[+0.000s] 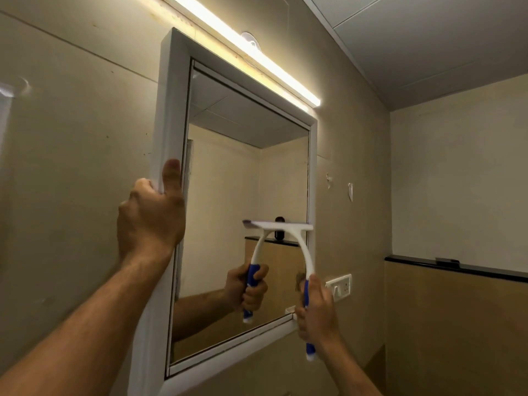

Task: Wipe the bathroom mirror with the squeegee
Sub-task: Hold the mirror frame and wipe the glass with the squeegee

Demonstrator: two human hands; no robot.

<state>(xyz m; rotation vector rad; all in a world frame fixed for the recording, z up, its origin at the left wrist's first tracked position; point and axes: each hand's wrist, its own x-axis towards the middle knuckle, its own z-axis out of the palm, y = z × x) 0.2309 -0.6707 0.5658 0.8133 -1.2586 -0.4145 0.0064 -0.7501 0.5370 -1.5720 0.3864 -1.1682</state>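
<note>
A white-framed bathroom mirror (223, 181) hangs on the beige wall. My left hand (151, 215) grips the left side of its frame, thumb pointing up. My right hand (315, 312) is closed around the blue handle of a white squeegee (307, 250). The squeegee's blade lies level against the glass at the mirror's right edge, in the lower half. The glass reflects the squeegee and my right hand.
A lit tube light (257, 55) runs along the wall above the mirror. A white switch plate (340, 287) sits on the wall just right of my right hand. A black ledge (457, 267) crosses the side wall at the right.
</note>
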